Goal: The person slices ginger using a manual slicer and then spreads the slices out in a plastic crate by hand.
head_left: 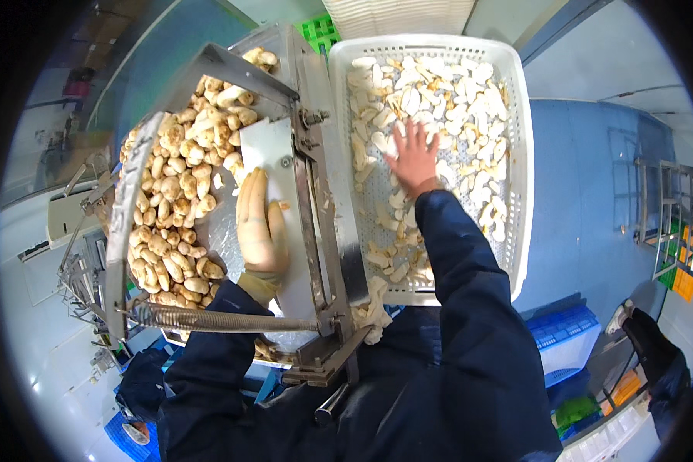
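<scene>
Blue floor (570, 208), far right of the right hand (417, 158). Steel frame (246, 71), one, with hinged bars, surrounding the left hand (256, 231). White crate (520, 154), perforated, one, its rim enclosing the right hand on all sides. Blue-and-white crate (570, 346), one, low and to the right of the right forearm. Whole mushrooms (181, 177), brown and cream, heaped inside the frame to the left of and beyond the left hand. Grey plate (273, 146), flat, one, beneath and beyond the left hand. Coil spring (219, 316), metal, one, crossing nearer the body than the left hand. Left hand, gloved in pale yellow: fingers together and stretched out on the plate; whether anything lies under the palm cannot be told. Right hand, bare: fingers spread, gripping nothing visible. Whitish cloth (373, 312), crumpled, between both forearms. Mushroom slices (470, 115), pale, many, scattered around and below the right hand; contact uncertain.
</scene>
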